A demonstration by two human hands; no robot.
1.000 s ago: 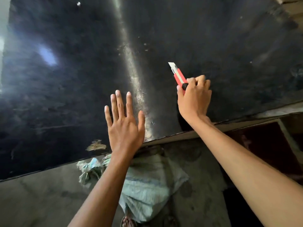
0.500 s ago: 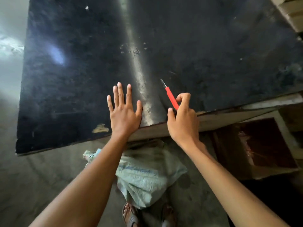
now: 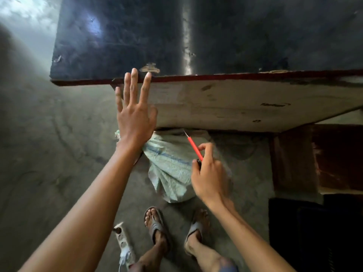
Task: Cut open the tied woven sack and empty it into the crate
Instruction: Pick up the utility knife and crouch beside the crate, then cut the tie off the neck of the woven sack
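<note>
A pale woven sack (image 3: 172,169) with a blue stripe lies on the concrete floor, its far end tucked under the front of the black table (image 3: 235,36). My right hand (image 3: 210,177) hovers over the sack's right side, shut on a red utility knife (image 3: 193,147) whose blade points up toward the table's underside. My left hand (image 3: 135,112) is open with its fingers spread, raised in front of the table's front edge and covering the sack's upper left end. A reddish-brown wooden crate (image 3: 324,160) stands on the floor to the right.
My feet in sandals (image 3: 157,226) stand just behind the sack. A white power strip (image 3: 122,242) lies on the floor to their left. The table's pale front panel (image 3: 245,103) overhangs the sack. A dark block (image 3: 314,232) sits at lower right.
The view has tilted down from the tabletop to the floor. Both hands came off the table; the right hand brought the knife down over the sack, and the left is lifted at the edge.
</note>
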